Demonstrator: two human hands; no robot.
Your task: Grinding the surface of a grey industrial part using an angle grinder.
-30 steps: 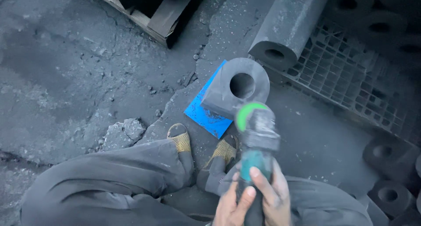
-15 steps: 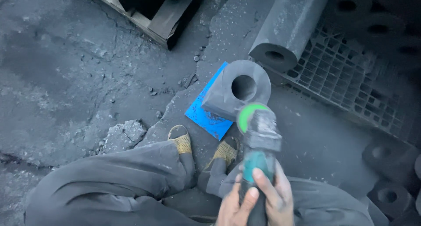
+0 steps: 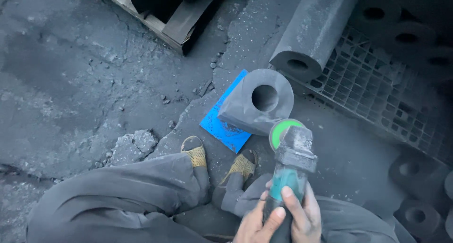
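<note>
Both of my hands grip the teal body of an angle grinder (image 3: 290, 165) at the bottom middle. My left hand (image 3: 255, 222) wraps it from the left, my right hand (image 3: 302, 214) from the right. The grinder's green disc (image 3: 281, 130) hovers just at the lower right edge of a dark grey block with a round hole (image 3: 257, 104). That block lies on a blue plate (image 3: 224, 125) on the ground. My grey-trousered legs and feet in yellow mesh sandals (image 3: 196, 153) sit just below the plate.
A long grey hollow cylinder (image 3: 316, 31) lies on a metal grate (image 3: 377, 87) at the upper right. Several round hollow pieces (image 3: 415, 214) are heaped along the right side. A wooden pallet (image 3: 165, 21) stands at the top. The ground is cracked, dusty concrete.
The view has shifted slightly; the grinder and my hands stay in nearly the same place by the block.
</note>
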